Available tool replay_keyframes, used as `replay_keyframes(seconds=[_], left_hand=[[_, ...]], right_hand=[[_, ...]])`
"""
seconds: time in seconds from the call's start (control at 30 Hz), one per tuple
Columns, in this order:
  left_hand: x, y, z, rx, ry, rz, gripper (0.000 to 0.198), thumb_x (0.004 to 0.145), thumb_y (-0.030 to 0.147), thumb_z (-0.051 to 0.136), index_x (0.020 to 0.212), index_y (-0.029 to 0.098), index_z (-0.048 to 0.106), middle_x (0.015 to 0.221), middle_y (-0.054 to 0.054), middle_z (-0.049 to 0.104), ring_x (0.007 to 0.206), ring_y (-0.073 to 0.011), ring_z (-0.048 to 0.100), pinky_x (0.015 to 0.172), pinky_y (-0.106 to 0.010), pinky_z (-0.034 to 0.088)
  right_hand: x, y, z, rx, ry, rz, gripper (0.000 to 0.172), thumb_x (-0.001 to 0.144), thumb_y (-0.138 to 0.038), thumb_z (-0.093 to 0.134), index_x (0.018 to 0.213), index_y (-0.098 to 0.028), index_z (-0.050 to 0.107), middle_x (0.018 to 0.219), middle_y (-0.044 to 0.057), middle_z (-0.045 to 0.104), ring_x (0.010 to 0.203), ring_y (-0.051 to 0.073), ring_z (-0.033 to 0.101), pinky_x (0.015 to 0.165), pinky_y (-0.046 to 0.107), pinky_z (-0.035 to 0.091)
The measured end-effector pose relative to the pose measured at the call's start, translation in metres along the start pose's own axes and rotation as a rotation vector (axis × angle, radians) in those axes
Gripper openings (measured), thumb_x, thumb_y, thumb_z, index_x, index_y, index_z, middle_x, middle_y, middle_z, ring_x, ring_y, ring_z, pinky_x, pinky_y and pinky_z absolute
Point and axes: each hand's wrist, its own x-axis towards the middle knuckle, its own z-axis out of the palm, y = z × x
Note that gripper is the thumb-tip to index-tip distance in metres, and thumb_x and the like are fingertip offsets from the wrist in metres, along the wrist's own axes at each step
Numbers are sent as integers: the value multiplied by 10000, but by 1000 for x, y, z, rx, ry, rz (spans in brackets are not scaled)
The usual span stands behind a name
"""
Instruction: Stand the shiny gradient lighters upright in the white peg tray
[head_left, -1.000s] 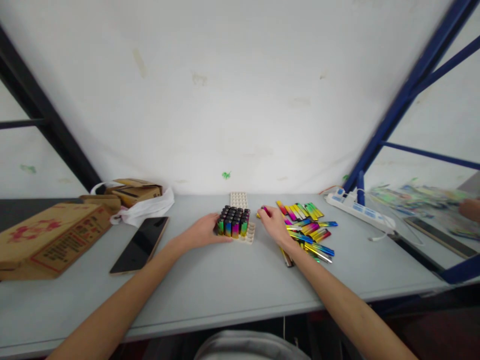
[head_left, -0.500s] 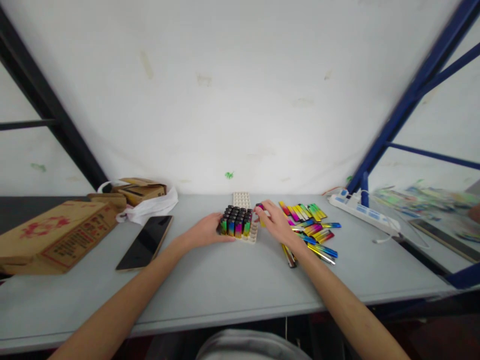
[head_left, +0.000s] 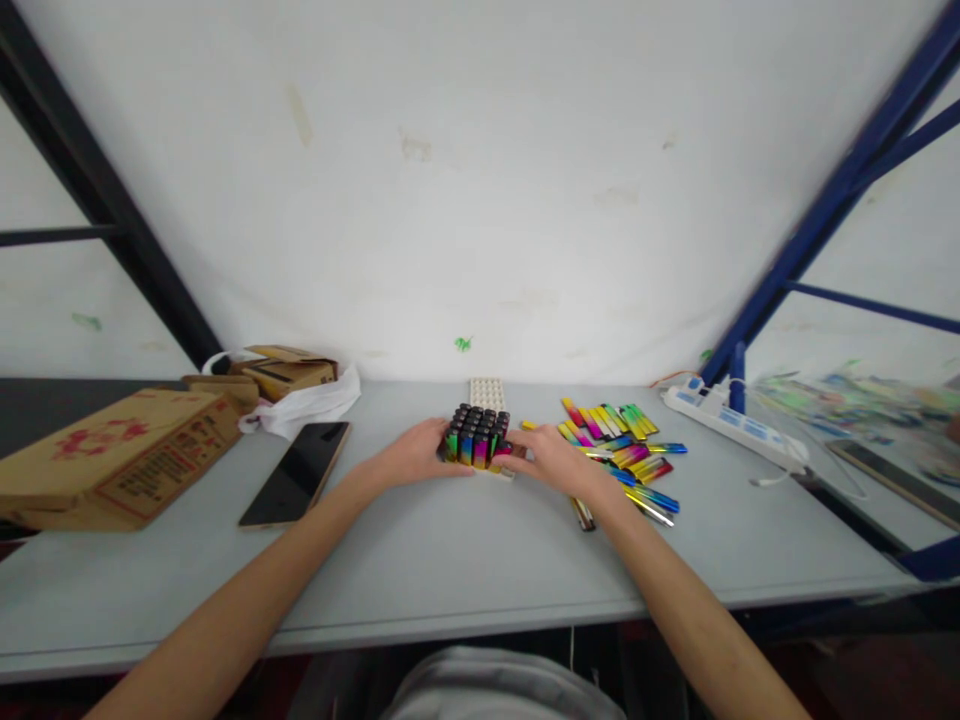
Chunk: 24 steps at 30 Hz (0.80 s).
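Note:
Metallic rainbow-coloured lighters [head_left: 480,452] with black tops stand upright, packed in rows, on a pale tray with round holes [head_left: 504,476]. My left hand [head_left: 421,452] curves round the left side of this block, with the thumb along its front. At the block's right front corner, my right hand [head_left: 546,456] has its thumb and fingers closed on a pink lighter [head_left: 502,453]. A yellow end [head_left: 529,425] shows just beyond the right fingers; what it belongs to is unclear. Loose lighters [head_left: 630,457] lie in a pile right of my right hand.
A second pale holed tray [head_left: 487,391] lies behind the block, near the wall. To the left are a phone [head_left: 298,473], a cardboard box [head_left: 112,460], an opened carton [head_left: 292,373] and a white bag [head_left: 322,402]. A power strip [head_left: 735,425] lies at right.
My right hand has moved slightly forward and left with a lighter, from just beside the block to its right front corner. The left hand still holds the left side.

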Motion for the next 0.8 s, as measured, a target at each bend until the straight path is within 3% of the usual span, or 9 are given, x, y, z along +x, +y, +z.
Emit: replay_keyframes(seconds=[0.23, 0.3, 0.37, 0.47, 0.57, 0.67, 0.8], left_hand=[[0, -1, 0, 41, -22, 3, 648, 769, 613, 825, 1213, 149, 744, 1234, -140, 790, 1123, -361, 720, 1018, -436, 574], [0, -2, 0, 37, -16, 12, 648, 773, 612, 822, 1229, 158, 744, 1245, -134, 789, 1123, -361, 723, 1027, -449, 574], [0, -3, 0, 33, -17, 22, 633, 782, 613, 813, 1225, 164, 749, 1230, -128, 794, 1098, -361, 732, 1024, -457, 577], [1, -4, 0, 51, -13, 9, 643, 762, 636, 817, 1202, 172, 754, 1232, -144, 792, 1097, -378, 732, 1029, -470, 576], [1, -5, 0, 70, 0, -7, 656, 734, 655, 825, 1175, 176, 753, 1240, -170, 785, 1122, -400, 719, 1052, -496, 562], [1, -5, 0, 74, 1, 2, 659, 744, 648, 816, 1185, 163, 748, 1238, -177, 782, 1127, -407, 718, 1063, -496, 556], [2, -3, -1, 67, -15, 31, 637, 768, 653, 795, 1201, 189, 752, 1246, -156, 783, 1135, -401, 723, 1070, -482, 558]], right_hand=[[3, 2, 10, -182, -19, 70, 374, 945, -570, 771, 783, -233, 752, 717, 66, 739, 679, 211, 651, 676, 287, 391], [3, 8, 1, -198, -1, 77, 451, 976, -602, 715, 720, -231, 729, 683, 56, 721, 643, 198, 630, 668, 290, 376], [2, 20, -14, -228, 104, 135, 502, 1057, -578, 591, 725, -225, 724, 686, 60, 719, 642, 196, 630, 688, 296, 385], [-5, 46, -40, -361, 268, 325, 371, 1106, -399, 525, 908, -196, 763, 865, 104, 781, 782, 220, 696, 758, 301, 426], [-14, 69, -56, -491, 156, 492, 152, 1020, -268, 664, 1033, -173, 782, 1039, 143, 802, 946, 245, 729, 818, 299, 454], [-19, 78, -57, -504, -1, 562, 122, 981, -251, 715, 1048, -183, 791, 1015, 136, 813, 921, 256, 739, 789, 306, 454], [-16, 77, -49, -521, -23, 594, 134, 987, -233, 677, 1055, -173, 775, 988, 131, 804, 890, 248, 733, 777, 300, 455]])
